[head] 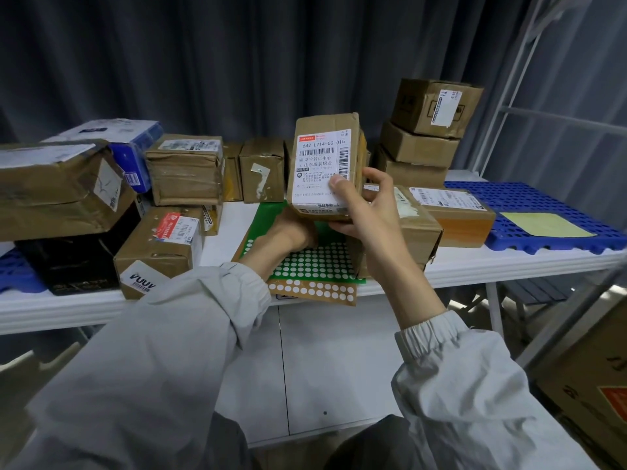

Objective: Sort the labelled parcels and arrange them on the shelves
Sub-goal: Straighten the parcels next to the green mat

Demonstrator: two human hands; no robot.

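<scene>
A green sheet of white round stickers (pixel 315 262) was laid flat on the white table (pixel 475 262), overlapping a brown sheet of the same stickers (pixel 315 291) at the near edge. A blue perforated pallet (pixel 529 201) was set at the right, with a pale yellow sheet (pixel 546 224) laid on it. A dark pleated curtain (pixel 237 62) was hung along the far side.

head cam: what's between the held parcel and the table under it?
The left hand under the held parcel, then a green sticker sheet of white dots lying on the white table. Head view.
</scene>
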